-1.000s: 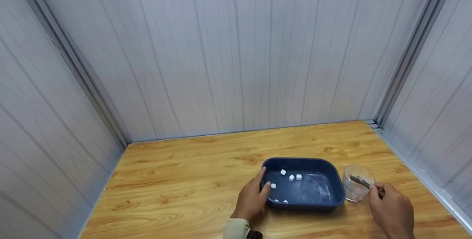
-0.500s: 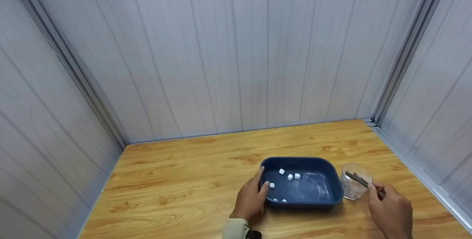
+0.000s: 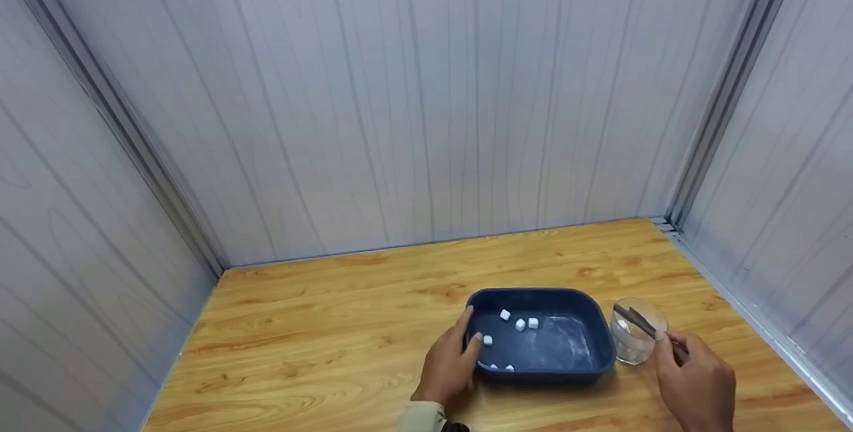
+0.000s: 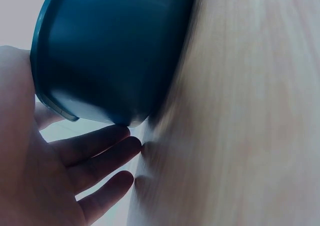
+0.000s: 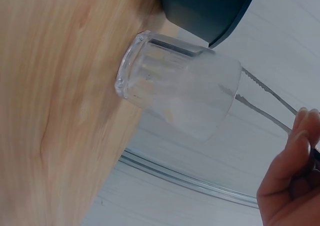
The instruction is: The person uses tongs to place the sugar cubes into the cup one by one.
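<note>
My left hand [image 3: 448, 364] holds the left end of a dark blue rectangular dish [image 3: 543, 377], thumb at the rim and other fingers along the outer wall. Several small white cubes, like sugar cubes [image 3: 520, 325], lie in the dish, mostly toward its left side. Just right of it stands a clear drinking glass [image 3: 633, 353], upright. My right hand [image 3: 696, 379] pinches metal tongs [image 3: 641, 323] with serrated arms over the glass. Their two arms are apart, and in the right wrist view one reaches into the glass mouth. A white piece [image 3: 623, 324] shows inside the glass.
The wooden tabletop [image 3: 320, 345] extends left of and behind the dish. A pale panelled wall [image 3: 373, 119] rises at the back, with side walls left and right. The glass stands close against the dish's right end.
The tongs' arms have spread apart over the glass, and the white piece inside shows more plainly. My left hand keeps its place on the dish. The whole head view has shifted slightly.
</note>
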`<state>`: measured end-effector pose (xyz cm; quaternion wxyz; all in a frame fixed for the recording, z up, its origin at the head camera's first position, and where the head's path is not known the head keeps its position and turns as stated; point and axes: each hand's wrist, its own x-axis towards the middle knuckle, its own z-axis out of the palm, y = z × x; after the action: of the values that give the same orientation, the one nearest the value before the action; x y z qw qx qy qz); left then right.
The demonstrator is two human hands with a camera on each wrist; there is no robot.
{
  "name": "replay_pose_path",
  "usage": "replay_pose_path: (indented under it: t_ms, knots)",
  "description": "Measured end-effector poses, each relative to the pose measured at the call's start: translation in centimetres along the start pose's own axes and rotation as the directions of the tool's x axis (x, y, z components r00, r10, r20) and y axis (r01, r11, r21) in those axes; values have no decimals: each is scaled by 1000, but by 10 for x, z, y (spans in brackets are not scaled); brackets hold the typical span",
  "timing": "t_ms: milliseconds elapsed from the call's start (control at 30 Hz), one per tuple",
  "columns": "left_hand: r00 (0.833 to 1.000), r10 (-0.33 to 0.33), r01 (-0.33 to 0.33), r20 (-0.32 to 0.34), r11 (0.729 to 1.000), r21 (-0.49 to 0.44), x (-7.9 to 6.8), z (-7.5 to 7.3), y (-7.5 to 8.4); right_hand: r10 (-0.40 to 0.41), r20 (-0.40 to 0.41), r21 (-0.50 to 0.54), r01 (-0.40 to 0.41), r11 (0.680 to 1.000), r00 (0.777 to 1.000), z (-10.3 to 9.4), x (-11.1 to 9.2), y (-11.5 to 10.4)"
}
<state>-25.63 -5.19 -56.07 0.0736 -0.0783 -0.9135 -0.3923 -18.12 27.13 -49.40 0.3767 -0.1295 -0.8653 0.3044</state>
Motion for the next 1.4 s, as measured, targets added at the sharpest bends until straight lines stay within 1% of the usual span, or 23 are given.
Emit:
replay_pose_path:
  t_ms: [67,267,333,500,567,833,1000,1133,1300,1400]
  knots:
    - [1000,6,-6,-3,1000,4,-1,0,-1,6,-2,7,-6,1000,1000,1,0,-2]
    - [1000,-3,3,-6,1000,8,-1,0,-2,-15,1,48,15,999,1000,7,-4,-7]
    - [1000,-6,6,-4,1000,6,-1,0,-2,-26,3,46,26,999,1000,10,-6,-9]
    - [1000,3,-3,-1,1000,2,-1,0,-2,-94,-29,62,96,993,995,17,-9,-12]
    - [1000,6,-6,-1,1000,6,-2,0,-2,-110,-29,70,112,991,993,20,-11,-13]
    - [1000,-1,1,-5,1000,-7,-2,0,-1,-95,73,61,90,994,993,31,-19,-20]
    - [1000,15,-15,-18,1000,-10,-2,0,0,-117,101,71,110,991,988,38,-24,-22]
    - [1000,23,-23,-14,1000,-5,-1,0,0,-140,120,88,130,988,983,43,-27,-24]
    - [1000,15,-15,-5,1000,-10,-1,0,-1,-158,148,102,144,984,976,50,-28,-26]
    - [1000,3,-3,-3,1000,-12,-2,-1,-1,-184,143,107,170,980,972,54,-29,-27]
